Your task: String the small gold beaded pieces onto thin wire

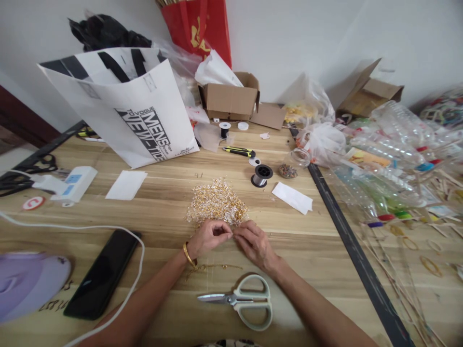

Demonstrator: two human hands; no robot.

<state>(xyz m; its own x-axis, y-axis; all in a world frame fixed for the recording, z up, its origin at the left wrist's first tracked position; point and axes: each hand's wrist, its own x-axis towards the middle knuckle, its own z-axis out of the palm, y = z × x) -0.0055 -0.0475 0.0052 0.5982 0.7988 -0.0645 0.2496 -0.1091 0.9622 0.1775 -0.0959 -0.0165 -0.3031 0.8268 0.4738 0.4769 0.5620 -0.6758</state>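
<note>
My left hand [211, 237] and my right hand [256, 242] meet fingertip to fingertip over the table. Each is closed in a pinch, and what lies between the fingers is too small to make out. Just beyond them spreads a heap of small gold and clear beads [215, 200], close to my fingers. Below the hands a thin gold beaded chain [213, 266] lies on the wood. Nearer to me rest scissors with pale handles [240, 300], their blades pointing left. A gold bracelet circles my left wrist.
Past the beads stand a wire spool [261, 175], a yellow-black utility knife [238, 152] and a jar of beads [288, 170]. At left lie a black phone [103, 274], a white cable and a power strip [77, 184]. Plastic bottles [383, 178] crowd the right. A white bag [144, 113] stands behind.
</note>
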